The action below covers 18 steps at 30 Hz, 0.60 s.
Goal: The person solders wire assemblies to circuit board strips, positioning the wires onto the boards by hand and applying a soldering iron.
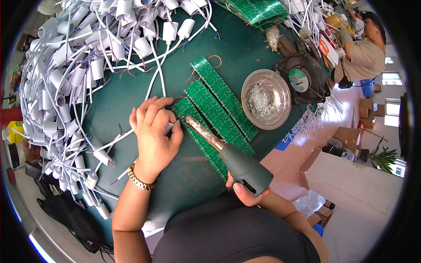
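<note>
My right hand [245, 195] grips the dark green handle of a soldering iron [246, 170]. Its thick, scaly metal tip [204, 132] points up and left to the top corner of the nearest green circuit board strip [202, 144]. At that same corner my left hand [154, 122] is closed, fingertips pinched around the end of a white cable [125, 135]; thin coloured wires show by the fingertips. The exact contact of tip, wire and board is too small to make out. Two more board strips, the middle one [217, 111] and the far one [226, 97], lie alongside.
White lamp sockets with cables [87, 65] are heaped at the left and back. Right of the boards stand a clear round bowl [266, 100] of glinting bits and a black fan [302, 79]. More boards [258, 11] are stacked behind. A person [362, 57] sits at far right.
</note>
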{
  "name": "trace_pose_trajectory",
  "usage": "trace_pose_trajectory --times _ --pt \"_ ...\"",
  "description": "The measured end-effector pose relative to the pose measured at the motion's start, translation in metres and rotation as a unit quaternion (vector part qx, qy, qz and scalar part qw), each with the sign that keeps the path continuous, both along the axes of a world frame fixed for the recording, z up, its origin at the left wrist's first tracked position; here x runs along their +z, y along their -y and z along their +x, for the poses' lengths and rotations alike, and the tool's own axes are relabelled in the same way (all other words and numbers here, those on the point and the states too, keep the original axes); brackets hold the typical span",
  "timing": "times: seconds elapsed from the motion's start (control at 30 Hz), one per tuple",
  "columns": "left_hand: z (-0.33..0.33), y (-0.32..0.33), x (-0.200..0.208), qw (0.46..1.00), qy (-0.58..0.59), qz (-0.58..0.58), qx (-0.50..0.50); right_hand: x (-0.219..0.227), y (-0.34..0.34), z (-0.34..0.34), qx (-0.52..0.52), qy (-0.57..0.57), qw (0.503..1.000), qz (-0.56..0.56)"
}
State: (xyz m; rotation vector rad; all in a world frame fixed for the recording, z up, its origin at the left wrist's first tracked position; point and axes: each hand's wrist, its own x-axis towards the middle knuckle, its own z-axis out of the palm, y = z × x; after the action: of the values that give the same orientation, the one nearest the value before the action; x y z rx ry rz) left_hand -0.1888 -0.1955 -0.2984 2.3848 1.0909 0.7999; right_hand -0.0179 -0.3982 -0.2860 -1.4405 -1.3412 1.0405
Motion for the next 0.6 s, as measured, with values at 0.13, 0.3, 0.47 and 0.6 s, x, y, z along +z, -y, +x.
trace_pose_trajectory --times 0.13,0.3,0.47,0.6 --pt "0.000 0.001 0.001 1.000 -0.013 0.019 -0.005 0.005 -0.001 -0.001 -0.003 0.001 1.000 -0.031" --pt "0.001 0.000 0.003 0.999 -0.025 0.035 -0.003 0.006 0.001 0.000 -0.001 -0.029 0.999 -0.042" --pt "0.000 -0.001 0.002 0.999 -0.012 0.032 -0.008 0.010 0.003 -0.002 -0.064 -0.224 0.972 -0.017" --pt "0.000 -0.002 0.002 1.000 0.002 0.028 -0.014 0.016 0.001 -0.004 -0.134 -0.306 0.941 -0.056"
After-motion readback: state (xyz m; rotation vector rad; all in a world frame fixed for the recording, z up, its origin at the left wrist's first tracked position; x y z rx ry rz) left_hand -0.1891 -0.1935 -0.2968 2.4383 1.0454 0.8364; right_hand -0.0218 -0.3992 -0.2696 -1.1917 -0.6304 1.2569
